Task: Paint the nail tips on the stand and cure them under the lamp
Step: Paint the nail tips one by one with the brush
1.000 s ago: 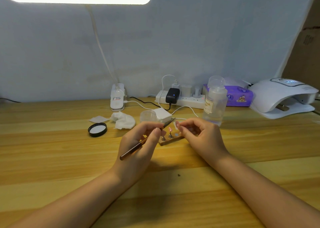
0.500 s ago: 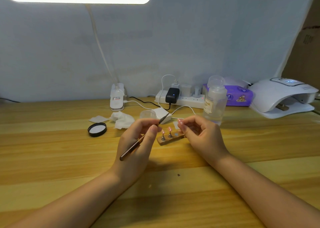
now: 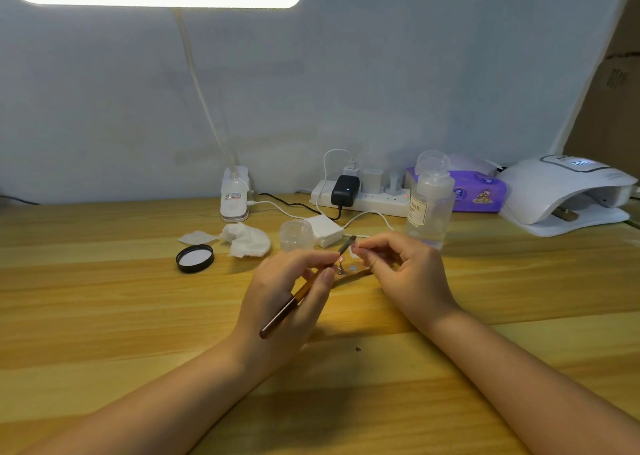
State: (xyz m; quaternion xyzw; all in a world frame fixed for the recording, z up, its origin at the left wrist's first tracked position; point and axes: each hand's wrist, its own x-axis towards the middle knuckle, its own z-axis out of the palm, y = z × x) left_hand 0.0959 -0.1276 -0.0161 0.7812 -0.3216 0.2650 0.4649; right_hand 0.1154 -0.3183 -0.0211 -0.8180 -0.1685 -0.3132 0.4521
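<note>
My left hand [image 3: 287, 292] grips a brown nail brush [image 3: 304, 290], its bristle end raised toward my right hand [image 3: 401, 274]. My right hand pinches a small nail tip [image 3: 354, 249] between thumb and fingers, held just above the wooden stand [image 3: 349, 274]. The stand lies on the table between both hands, with one pink nail tip on a metal peg [image 3: 341, 264] still standing on it; the rest of the stand is hidden by my hands. The white curing lamp [image 3: 568, 191] sits at the far right of the table.
A small clear jar [image 3: 296, 235] and its black lid [image 3: 194, 258] lie behind my left hand, with crumpled wipes [image 3: 247, 240] between them. A clear liquid bottle [image 3: 429, 205], power strip [image 3: 363, 195], purple tissue pack [image 3: 479, 193] and desk lamp base [image 3: 235, 195] line the wall.
My right hand has lifted a nail tip off the stand, leaving one on it, and my left hand has brought the brush tip up and right toward it.
</note>
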